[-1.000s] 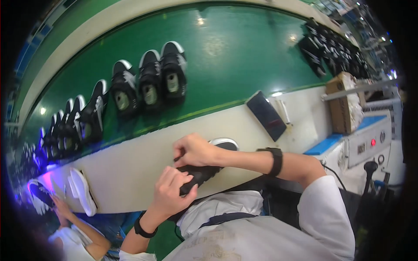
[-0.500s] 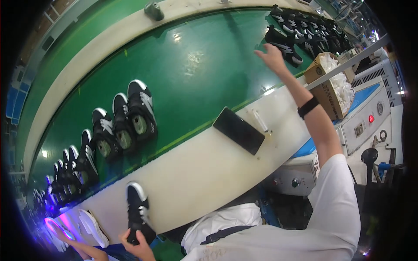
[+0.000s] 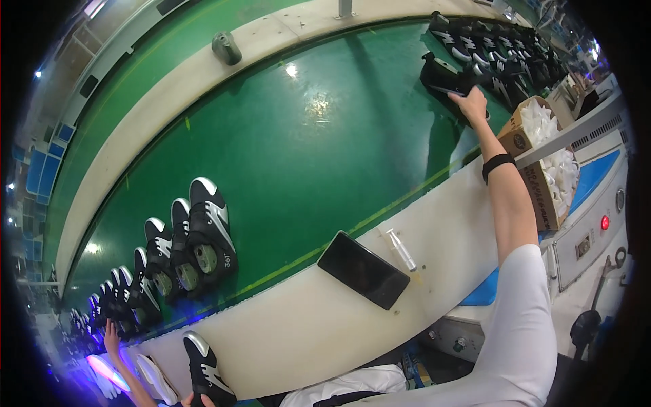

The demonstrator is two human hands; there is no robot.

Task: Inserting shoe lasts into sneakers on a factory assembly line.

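Note:
My right hand (image 3: 471, 106) reaches to the far right of the green belt and grips a black shoe (image 3: 444, 73), which is tilted with its opening showing. The fingers on its far side are partly hidden. At the lower edge my left hand (image 3: 200, 401) is closed on the heel of another black shoe (image 3: 205, 370) with a silver toe. That shoe rests on the pale bench edge, and most of the hand is cut off by the frame. A white shoe sole (image 3: 157, 380) lies to its left.
Black shoes (image 3: 209, 230) stand in a row on the belt (image 3: 312, 163); several more (image 3: 502, 54) crowd the far right. A black tablet (image 3: 364, 269) and a clear syringe-like tube (image 3: 401, 249) lie on the bench. Right: carton (image 3: 542, 197) of white stuffing. Left: another person's hand (image 3: 112, 337).
My right hand, open beside the far shoe before, now grips it, and the shoe has turned. The view has shifted. The other person's hand has moved from the lit sole toward the row of shoes.

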